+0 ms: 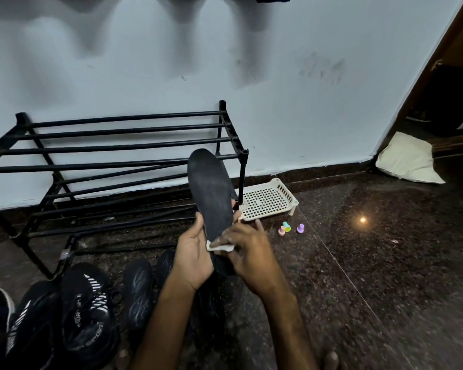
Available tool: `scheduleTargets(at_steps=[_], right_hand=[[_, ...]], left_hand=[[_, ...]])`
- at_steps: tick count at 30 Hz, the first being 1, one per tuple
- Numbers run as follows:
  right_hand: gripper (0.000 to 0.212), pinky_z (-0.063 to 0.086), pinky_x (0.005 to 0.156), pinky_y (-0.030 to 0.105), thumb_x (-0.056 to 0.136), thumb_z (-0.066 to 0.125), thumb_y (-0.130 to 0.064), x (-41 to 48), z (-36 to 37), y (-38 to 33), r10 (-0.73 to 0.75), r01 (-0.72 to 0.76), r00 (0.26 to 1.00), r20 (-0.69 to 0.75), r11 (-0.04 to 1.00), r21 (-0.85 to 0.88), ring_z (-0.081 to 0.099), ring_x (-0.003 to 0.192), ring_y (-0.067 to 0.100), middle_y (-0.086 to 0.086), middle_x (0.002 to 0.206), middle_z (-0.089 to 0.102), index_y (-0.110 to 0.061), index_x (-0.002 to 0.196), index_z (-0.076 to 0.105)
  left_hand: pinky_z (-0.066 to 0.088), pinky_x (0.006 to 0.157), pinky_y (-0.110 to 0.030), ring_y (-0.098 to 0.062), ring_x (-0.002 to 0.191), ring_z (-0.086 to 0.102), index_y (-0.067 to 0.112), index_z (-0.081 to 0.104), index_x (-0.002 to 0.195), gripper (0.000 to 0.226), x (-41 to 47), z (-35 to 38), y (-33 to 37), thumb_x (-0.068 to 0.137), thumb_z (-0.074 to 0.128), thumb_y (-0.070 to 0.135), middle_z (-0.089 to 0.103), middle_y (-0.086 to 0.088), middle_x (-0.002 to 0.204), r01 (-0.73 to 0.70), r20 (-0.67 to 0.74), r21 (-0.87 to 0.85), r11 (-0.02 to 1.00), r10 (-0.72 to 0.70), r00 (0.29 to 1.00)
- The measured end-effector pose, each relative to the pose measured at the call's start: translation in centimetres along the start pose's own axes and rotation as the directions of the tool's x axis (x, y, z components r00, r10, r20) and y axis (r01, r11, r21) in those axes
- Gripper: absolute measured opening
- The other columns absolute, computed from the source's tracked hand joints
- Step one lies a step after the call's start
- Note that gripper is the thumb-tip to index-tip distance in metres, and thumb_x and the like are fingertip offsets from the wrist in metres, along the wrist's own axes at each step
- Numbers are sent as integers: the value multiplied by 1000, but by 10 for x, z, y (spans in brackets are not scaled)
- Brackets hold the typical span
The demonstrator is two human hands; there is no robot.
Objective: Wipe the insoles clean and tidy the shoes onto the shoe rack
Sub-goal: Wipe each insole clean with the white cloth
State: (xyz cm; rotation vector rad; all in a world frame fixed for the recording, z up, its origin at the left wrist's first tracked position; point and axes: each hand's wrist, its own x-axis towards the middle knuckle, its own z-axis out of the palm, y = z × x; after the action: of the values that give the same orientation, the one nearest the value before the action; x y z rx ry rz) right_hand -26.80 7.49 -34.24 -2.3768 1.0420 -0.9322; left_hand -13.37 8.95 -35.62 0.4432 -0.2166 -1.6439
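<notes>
1. Insole (pixel 211 193): dark, out of its shoe, held up at a tilt in front of the shoe rack (pixel 118 148). Toe end is up, heel end down btwn the hands.
2. Left hand (pixel 195 255) wraps the lower part of the insole from the left side, thumb along the edge, fingers behind. It's clamped on it.
3. Right hand (pixel 247 252) has fingers curled over a small white wipe (pixel 221 246), pinching it and pressing it to the insole face near the heel end.
4. Stage, my read: wiping of this insole is under way. Which parts are clean already I can't tell, too dark.
5. Shoe rack: no shoes on the tiers that show, so the tidying step isn't begun.
6. On the floor: striped black shoes (pixel 86 311) at lower left, a plain black shoe (pixel 138 292) just beside them, and another partly hidden behind the left forearm. Can't tell if their insoles are done.
7. Left to do, prob.: finish this wipe, put the insole back in, do any remaining insoles, then get all shoes onto the rack.
</notes>
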Motion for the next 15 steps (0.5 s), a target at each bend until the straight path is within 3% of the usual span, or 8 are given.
scheduleTargets(at_steps=[2, 4, 6, 12, 15], right_hand=[[14, 28, 109, 38, 77, 78, -22, -8, 3, 2, 13, -23, 994, 111, 996, 90, 59, 94, -6, -19, 91, 66, -30, 89, 77], [15, 43, 89, 20, 73, 83, -14, -14, 0, 7, 68, -136, 957, 282, 964, 228, 63, 84, -3, -15, 84, 67, -21, 86, 79], [14, 48, 72, 14, 72, 83, -7, -22, -8, 15, 158, -290, 910, 383, 903, 316, 64, 75, -2, -7, 82, 71, -14, 83, 79], [12, 54, 70, 30, 82, 76, -10, -56, -1, 82, 517, -550, 834, 192, 751, 366, 64, 74, 7, -4, 84, 74, -21, 84, 74], [23, 52, 67, 23, 88, 66, 0, -75, 20, 100, 624, -638, 753, 209, 613, 466, 61, 77, 8, 0, 97, 70, -17, 101, 71]], left_hand=[[42, 103, -53, -32, 131, 51, 2, 66, 124, 56, 6, -12, 3, 100, 36, 43, 57, -15, 139, -20, -23, -39, 999, 19, 1000], [42, 103, -53, -30, 133, 49, 3, 61, 129, 55, 9, -27, 4, 101, 35, 42, 54, -13, 143, -22, -31, -61, 998, 20, 999], [40, 105, -53, -29, 134, 49, 4, 59, 132, 54, 9, -38, 2, 102, 34, 42, 52, -12, 145, -4, -27, -58, 998, 2, 1000], [43, 103, -53, -32, 130, 52, 8, 54, 140, 53, 8, -67, -22, 105, 32, 42, 55, -13, 141, 62, -148, 6, 998, -61, 987], [49, 99, -50, -35, 120, 60, 4, 51, 139, 54, 9, -80, -38, 104, 34, 41, 59, -18, 135, 143, -291, 67, 987, -117, 950]])
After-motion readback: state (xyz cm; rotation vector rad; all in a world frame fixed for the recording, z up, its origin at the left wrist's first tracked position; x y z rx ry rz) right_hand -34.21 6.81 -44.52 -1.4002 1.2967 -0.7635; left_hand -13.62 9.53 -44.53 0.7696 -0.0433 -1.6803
